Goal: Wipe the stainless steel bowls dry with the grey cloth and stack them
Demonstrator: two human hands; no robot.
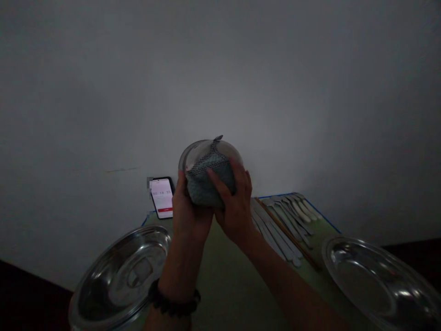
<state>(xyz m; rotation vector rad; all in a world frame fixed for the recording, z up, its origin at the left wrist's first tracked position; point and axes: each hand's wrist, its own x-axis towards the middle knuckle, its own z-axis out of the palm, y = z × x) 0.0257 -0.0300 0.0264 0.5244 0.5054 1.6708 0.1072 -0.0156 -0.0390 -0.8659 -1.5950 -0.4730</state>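
Bowl point(200, 152) up in middle, over worktop point(234, 285). Left hand point(191, 209) clamped on its edge at seven o'clock; right hand point(234, 209) clamped on gray cloth point(203, 189) at five o'clock. Phone point(162, 197) (screen glowing) at eight, cutlery point(283, 228) at four.

The cloth point(208, 186) lies against the near side of the bowl point(197, 152); from there the phone point(162, 195) sits at nine o'clock; one basin point(99, 280) at eight; cutlery point(280, 225) on the table point(227, 280) at four; another basin point(361, 285) farther out, beyond it; the wall point(220, 69) at twelve, behind.
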